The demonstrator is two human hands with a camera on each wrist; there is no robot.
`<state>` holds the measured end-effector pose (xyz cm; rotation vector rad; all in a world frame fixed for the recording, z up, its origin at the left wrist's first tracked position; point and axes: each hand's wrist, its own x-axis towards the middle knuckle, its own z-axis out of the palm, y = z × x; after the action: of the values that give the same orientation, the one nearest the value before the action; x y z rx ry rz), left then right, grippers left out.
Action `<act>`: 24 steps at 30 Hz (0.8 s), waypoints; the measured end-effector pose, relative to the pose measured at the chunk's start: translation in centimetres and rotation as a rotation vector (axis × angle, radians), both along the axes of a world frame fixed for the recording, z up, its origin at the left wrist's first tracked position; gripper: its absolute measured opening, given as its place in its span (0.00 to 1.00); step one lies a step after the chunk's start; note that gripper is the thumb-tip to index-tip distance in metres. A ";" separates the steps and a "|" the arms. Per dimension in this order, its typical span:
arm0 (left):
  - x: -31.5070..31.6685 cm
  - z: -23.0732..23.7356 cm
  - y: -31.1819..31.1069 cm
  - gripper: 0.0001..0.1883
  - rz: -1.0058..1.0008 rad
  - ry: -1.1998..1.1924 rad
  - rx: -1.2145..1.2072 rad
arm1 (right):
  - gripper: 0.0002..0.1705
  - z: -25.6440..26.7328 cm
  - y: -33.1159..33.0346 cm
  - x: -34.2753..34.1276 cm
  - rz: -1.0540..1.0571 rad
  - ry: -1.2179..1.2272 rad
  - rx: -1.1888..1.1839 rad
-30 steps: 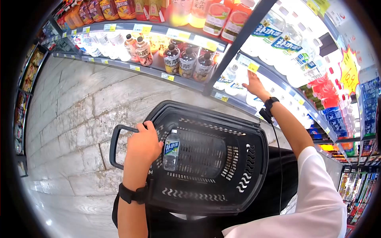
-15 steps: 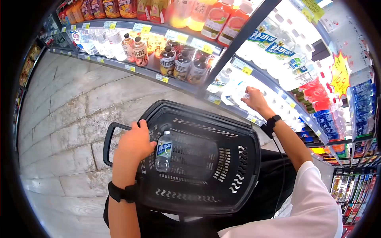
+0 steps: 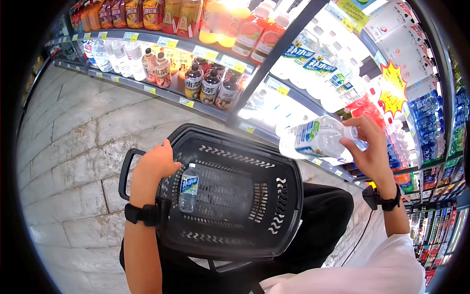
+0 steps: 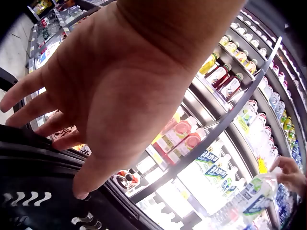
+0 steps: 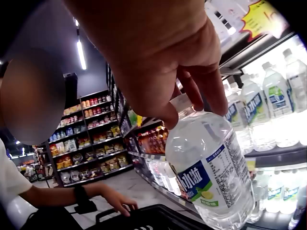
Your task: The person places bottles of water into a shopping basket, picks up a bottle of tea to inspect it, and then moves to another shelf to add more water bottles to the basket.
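By the cap end, my right hand [image 3: 369, 147] grips a large clear water bottle [image 3: 316, 137] with a blue-green label. The bottle lies tilted in the head view, its base toward the basket's far right corner. In the right wrist view the fingers and thumb pinch the neck of this bottle [image 5: 211, 167]. My left hand [image 3: 155, 169] rests at the left rim of a black shopping basket [image 3: 292, 196]. Its fingers are spread and loose in the left wrist view. A smaller bottle [image 3: 189, 186] with a similar label lies inside the basket.
A lit shelf with large water bottles [image 3: 320, 63] stands at the upper right. Tea bottles [image 3: 210, 85] and juice bottles [image 3: 252, 36] fill the shelves ahead. Price tags line the shelf edge [image 3: 186, 102]. Grey tile floor [image 3: 73, 147] lies left of the basket.
My right hand has gone from reaching into the lower shelf to holding a large bottle out in front of it. The left hand stays at the basket rim.
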<state>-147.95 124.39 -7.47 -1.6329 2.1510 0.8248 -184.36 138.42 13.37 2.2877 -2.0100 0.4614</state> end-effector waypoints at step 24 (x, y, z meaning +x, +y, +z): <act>-1.0 2.3 2.0 0.30 -0.018 -0.029 0.034 | 0.16 -41.0 -6.5 10.9 0.196 -0.433 0.723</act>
<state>-148.96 126.43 -5.13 -1.5971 2.1168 0.8229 -173.49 131.94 -27.61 3.0413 -2.4695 0.2818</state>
